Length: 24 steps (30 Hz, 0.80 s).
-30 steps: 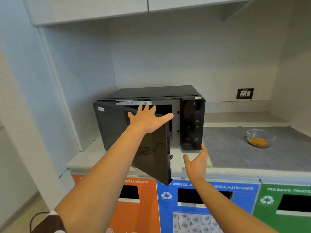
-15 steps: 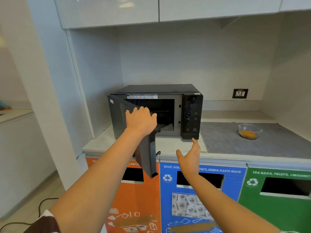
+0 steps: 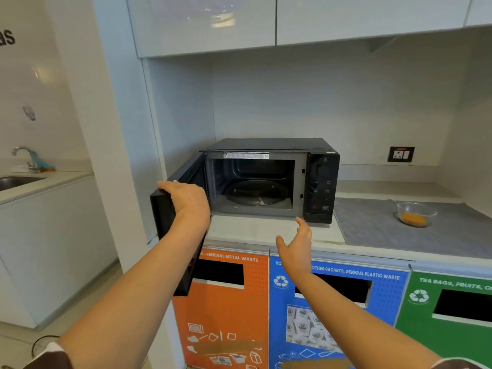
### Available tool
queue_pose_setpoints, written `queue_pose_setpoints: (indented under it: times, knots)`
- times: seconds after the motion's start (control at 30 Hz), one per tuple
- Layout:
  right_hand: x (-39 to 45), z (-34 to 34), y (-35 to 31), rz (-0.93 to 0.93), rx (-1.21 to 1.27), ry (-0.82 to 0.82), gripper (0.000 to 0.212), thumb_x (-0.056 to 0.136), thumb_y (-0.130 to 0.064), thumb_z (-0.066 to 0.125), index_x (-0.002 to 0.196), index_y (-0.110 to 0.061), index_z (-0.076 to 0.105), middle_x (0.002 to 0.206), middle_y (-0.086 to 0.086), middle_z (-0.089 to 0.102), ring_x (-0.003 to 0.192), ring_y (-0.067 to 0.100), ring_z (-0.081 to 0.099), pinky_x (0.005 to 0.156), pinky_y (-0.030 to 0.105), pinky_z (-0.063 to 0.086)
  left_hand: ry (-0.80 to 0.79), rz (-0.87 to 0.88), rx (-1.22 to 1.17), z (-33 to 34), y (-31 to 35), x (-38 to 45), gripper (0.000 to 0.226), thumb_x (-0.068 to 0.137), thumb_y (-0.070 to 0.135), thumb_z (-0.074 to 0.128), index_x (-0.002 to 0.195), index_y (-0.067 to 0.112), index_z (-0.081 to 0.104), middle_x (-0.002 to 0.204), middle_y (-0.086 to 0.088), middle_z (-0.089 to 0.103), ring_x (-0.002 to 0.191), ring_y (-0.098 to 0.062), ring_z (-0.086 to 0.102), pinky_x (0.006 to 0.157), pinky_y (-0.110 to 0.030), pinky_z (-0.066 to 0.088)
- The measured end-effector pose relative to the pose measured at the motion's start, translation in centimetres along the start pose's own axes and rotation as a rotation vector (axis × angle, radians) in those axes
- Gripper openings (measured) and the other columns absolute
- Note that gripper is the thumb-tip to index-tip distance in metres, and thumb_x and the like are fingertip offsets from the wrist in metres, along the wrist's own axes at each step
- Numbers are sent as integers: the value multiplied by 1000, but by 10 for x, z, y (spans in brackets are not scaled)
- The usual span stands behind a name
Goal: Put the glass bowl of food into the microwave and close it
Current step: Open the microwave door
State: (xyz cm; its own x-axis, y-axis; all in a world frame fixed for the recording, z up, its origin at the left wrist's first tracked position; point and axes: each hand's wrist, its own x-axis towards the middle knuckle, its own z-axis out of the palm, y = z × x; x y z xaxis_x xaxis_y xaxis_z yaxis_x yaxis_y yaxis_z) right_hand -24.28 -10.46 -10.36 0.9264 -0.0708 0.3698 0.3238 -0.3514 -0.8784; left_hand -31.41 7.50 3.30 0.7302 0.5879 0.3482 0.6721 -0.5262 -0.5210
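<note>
Swung wide since a second ago, the microwave door [image 3: 170,222] sits under my left hand [image 3: 189,201], fingers curled over its top edge. My right hand [image 3: 295,249] hovers spread, empty. Well right of it, the glass bowl of food [image 3: 415,214] waits on the counter [image 3: 266,231]; loading and closing remain.

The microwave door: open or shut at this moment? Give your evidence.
Open. The microwave door is swung out leftward under the left hand, exposing the empty turntable.
</note>
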Motion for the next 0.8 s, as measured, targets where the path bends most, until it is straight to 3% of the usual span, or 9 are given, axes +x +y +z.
queue_pose_setpoints:
  times: [0.23, 0.53, 0.8]
  knots:
    - [-4, 12, -17, -37, 5, -41, 65, 84, -15, 63, 139, -13, 29, 147, 9, 33, 129, 26, 42, 103, 36, 40, -82, -83, 21, 29, -34, 12, 69, 89, 33, 54, 144, 3, 25, 153, -21, 22, 137, -42, 26, 109, -54, 25]
    - [-1, 21, -23, -24, -7, -35, 64, 84, -17, 63, 139, -15, 30, 146, 10, 35, 126, 27, 45, 99, 37, 44, -109, -180, -20, 54, -54, 25, 73, 93, 29, 46, 144, -8, 9, 152, -28, 18, 139, -41, 24, 113, -47, 24]
    - [-1, 25, -28, -30, -11, -43, 64, 84, -17, 63, 139, -16, 30, 147, 9, 35, 129, 27, 43, 101, 36, 42, -97, -201, -29, 60, -51, 26, 76, 92, 31, 49, 144, -7, 8, 153, -26, 16, 140, -39, 22, 112, -45, 23]
